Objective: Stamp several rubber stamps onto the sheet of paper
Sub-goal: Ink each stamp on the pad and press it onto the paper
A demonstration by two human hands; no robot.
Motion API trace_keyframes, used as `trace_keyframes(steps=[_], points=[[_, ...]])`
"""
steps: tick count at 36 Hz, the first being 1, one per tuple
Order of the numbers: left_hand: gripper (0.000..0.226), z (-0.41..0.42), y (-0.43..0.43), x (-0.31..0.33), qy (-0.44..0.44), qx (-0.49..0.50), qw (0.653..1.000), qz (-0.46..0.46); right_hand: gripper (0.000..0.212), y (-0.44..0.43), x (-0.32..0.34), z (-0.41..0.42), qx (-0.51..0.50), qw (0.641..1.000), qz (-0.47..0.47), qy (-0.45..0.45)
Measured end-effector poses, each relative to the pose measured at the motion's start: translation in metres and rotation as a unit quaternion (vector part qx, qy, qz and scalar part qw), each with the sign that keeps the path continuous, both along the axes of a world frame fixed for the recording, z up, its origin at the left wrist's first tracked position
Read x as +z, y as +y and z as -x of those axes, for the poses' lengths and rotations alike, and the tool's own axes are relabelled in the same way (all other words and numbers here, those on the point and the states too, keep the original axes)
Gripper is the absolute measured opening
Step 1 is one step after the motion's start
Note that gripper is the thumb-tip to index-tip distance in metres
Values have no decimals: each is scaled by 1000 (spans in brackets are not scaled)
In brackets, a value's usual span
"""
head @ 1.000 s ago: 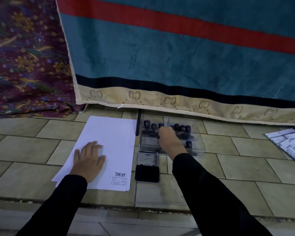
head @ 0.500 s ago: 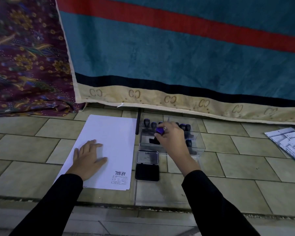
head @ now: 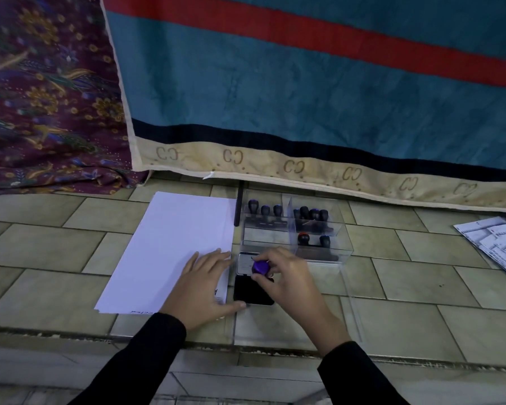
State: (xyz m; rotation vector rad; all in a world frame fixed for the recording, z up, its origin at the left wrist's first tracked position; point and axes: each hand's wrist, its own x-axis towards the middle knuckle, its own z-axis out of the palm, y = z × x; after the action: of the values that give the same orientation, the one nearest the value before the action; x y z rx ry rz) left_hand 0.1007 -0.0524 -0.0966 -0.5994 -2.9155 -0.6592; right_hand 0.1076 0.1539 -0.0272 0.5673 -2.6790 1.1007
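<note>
A white sheet of paper (head: 173,247) lies on the tiled floor, with a printed mark partly showing by its near right corner. My left hand (head: 203,290) rests flat on that corner, its thumb touching the near left edge of the open black ink pad (head: 250,292). My right hand (head: 289,283) grips a purple-topped stamp (head: 260,267) over the pad; whether it touches the ink is hidden. Behind the pad, a clear plastic box (head: 345,247) holds several dark-handled stamps (head: 310,214).
A black pen (head: 239,207) lies between the paper and the box. Printed sheets (head: 497,247) are stacked at the far right. A teal and red blanket (head: 304,92) hangs behind, patterned purple cloth (head: 47,97) to its left. A step edge runs along the near side.
My right hand lifted the purple-topped stamp out of the box and brought it toward me, over the ink pad. My left hand slid right to the paper's near corner beside the pad.
</note>
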Motion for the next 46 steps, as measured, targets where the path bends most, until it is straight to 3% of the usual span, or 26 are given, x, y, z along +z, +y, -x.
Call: trace_keyframes(steps=[11, 30, 37, 43, 46], points=[[95, 2, 6, -5, 1, 15, 1000, -22, 29, -4, -1, -10, 15, 1000, -8, -12], [95, 3, 7, -3, 5, 19, 1000, -17, 12, -14, 5, -12, -6, 996, -81, 24], [97, 2, 8, -1, -2, 23, 1000, -17, 16, -17, 2, -15, -11, 995, -96, 9], [95, 0, 7, 3, -4, 16, 1000, 5, 15, -17, 0, -13, -32, 996, -78, 2], [80, 1, -2, 7, 0, 29, 999, -38, 16, -13, -1, -15, -21, 997, -71, -8]])
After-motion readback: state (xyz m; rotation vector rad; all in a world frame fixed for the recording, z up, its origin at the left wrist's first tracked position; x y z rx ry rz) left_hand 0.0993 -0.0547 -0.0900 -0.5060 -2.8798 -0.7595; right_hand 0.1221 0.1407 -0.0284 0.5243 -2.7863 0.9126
